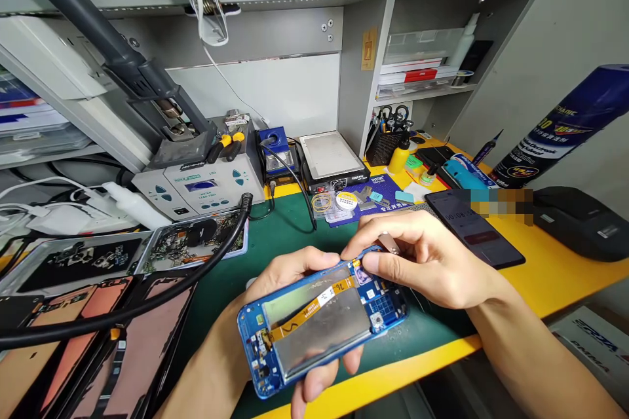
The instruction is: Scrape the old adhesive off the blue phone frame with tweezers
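An opened phone with a blue frame lies tilted in my left hand, whose fingers wrap under it and whose thumb rests on its upper edge. Its silver battery is exposed, and an orange ribbon cable runs across it. My right hand is closed at the phone's right end, its thumb and index finger touching the board near the upper corner. A small flat metal piece sticks out between its fingers; the rest of that piece is hidden.
A green mat covers the yellow bench. A black hose arcs across the left, over phone panels. Behind are a grey rework station and a heating plate. A dark phone and a blue spray can are right.
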The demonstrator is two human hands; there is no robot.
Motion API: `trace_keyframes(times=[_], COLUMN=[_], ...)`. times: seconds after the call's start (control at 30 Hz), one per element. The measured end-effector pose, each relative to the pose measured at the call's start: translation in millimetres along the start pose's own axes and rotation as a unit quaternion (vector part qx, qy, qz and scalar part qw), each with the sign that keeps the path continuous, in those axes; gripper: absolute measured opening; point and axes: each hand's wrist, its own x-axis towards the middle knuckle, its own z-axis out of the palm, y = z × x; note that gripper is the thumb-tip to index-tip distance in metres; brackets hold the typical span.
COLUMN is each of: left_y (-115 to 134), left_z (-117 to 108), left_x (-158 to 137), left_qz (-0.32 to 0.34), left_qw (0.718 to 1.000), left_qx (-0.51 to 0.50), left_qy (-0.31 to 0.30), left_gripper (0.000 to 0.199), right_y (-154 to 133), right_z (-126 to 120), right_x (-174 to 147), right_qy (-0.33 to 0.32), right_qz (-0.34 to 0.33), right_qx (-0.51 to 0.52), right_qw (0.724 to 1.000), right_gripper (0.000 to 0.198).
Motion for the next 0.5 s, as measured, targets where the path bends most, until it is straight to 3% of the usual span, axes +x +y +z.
trace_keyframes(times=[0.1, 0.23, 0.5], left_y=[-1.3, -2.9, 3.4], left_z=[-7.4, -9.2, -12.0], left_x=[-4.0, -7.2, -5.7], left_qz=[0.011, 0.012, -0.048], left_qw=[0.998, 0.997, 0.997], left_qx=[-0.061, -0.069, -0.055], left_qy=[-0.03, -0.025, 0.002], left_gripper=[0.086, 0.085, 0.094], right_y=[2.3, 4.2, 4.1], right_z=[2.5, 4.7, 5.5], right_x=[0.9, 2.6, 8.5], right_qy=[-0.003, -0.002, -0.005], right_qz=[0.008, 0.003, -0.01], right_qx=[0.024, 0.035, 0.038], right_qw=[1.0, 0.999, 0.999], right_gripper=[0.02, 0.02, 0.024])
